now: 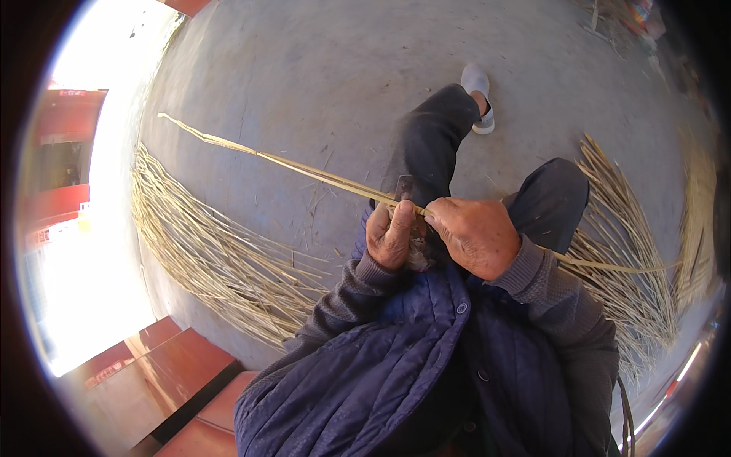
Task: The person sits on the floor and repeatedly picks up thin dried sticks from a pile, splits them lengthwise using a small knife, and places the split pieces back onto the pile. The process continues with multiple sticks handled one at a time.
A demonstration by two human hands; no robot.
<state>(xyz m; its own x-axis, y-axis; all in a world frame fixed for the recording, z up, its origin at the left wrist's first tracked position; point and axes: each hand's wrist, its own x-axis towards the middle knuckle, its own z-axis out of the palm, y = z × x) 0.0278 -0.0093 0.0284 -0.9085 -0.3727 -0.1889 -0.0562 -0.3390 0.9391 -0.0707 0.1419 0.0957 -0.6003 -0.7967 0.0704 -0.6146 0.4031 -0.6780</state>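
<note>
A long yellow plant stalk (320, 174) runs from the upper left to my hands at my lap. It looks split lengthwise into strips on its left stretch. My right hand (480, 234) pinches it between thumb and fingertips, and a strip (611, 265) shows again beyond my right forearm. Close beside it, my left hand (391, 234) grips a blade-like metal tool (405, 185) whose lower part seems wrapped, with the thumb raised against the stalk. The tool's edge and most of its handle are hidden by my fingers and the stalk.
A spread of pale stalks (223, 257) lies on the concrete floor (320, 74) to my left. More browner stalks (628, 263) lie to my right, with another bundle (697, 228) farther out. Red-brown door panels (165, 371) stand at lower left, beside a bright opening.
</note>
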